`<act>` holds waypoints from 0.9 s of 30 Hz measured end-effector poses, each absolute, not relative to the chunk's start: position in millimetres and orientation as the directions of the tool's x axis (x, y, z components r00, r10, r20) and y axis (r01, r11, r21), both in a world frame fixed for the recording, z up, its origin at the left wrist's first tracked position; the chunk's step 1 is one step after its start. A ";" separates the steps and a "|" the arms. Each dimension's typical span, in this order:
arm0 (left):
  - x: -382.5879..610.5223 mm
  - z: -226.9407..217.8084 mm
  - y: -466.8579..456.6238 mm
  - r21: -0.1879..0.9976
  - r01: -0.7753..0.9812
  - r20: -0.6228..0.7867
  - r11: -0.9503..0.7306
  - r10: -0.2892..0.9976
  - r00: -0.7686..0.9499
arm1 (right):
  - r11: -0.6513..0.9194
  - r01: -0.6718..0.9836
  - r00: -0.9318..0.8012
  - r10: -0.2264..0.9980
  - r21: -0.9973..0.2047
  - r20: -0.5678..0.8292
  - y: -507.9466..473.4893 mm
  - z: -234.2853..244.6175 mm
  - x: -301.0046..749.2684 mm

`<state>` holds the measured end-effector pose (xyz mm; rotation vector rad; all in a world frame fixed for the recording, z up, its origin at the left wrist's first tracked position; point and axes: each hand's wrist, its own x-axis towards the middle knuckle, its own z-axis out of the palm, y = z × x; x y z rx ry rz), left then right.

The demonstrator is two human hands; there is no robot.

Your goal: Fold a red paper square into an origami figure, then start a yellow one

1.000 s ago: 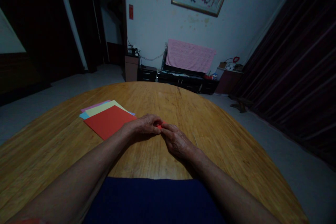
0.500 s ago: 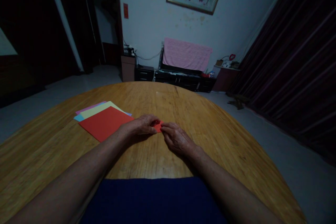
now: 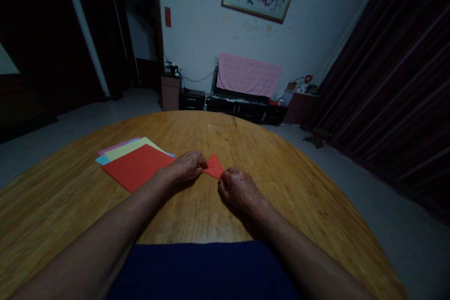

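A small folded piece of red paper point(image 3: 215, 166), roughly triangular with a crease across it, lies on the wooden table point(image 3: 281, 206) between my hands. At its left corner the fingers of my left hand point(image 3: 190, 165) pinch the paper. My right hand point(image 3: 238, 187) is closed on the lower right corner, its fingers curled in. The fingertips of both hands partly hide the paper's corners. Left of the folded piece, a stack of coloured sheets has a red sheet point(image 3: 137, 168) on top, and my left forearm passes over its near corner.
Under the red sheet, yellow paper point(image 3: 145, 141), blue paper point(image 3: 101, 160) and pink paper point(image 3: 114, 146) stick out. Beyond the round table stand a low black cabinet point(image 3: 191, 101) and a screen covered by a pink towel point(image 3: 248, 75). A dark curtain point(image 3: 379, 75) hangs at the right.
My hands have moved apart, the left one leftward and the right one slightly right and nearer. More of the folded red paper now shows between them.
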<state>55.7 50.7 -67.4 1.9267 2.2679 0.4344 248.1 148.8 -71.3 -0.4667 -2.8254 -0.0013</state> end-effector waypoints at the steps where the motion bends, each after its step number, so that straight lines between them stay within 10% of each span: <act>1: 54.9 -69.0 51.6 0.283 0.947 0.091 0.155 0.978 -0.187 | 0.945 0.325 -0.915 0.320 -0.022 0.246 143.4 -68.6 248.2; 9: 60.4 -75.1 55.1 0.222 0.969 0.198 0.104 0.969 -0.149 | 0.962 0.266 -0.943 0.272 -0.056 0.194 111.5 -55.7 250.6; 16: 56.8 -83.4 61.1 0.279 0.960 0.254 -0.006 0.965 -0.068 | 0.967 0.111 -0.860 0.209 -0.229 0.466 167.4 -73.9 246.9; 27: 63.5 -70.1 54.3 0.326 0.945 0.144 0.010 0.988 -0.060 | 0.979 0.074 -0.930 0.136 -0.189 0.340 170.9 -78.7 250.9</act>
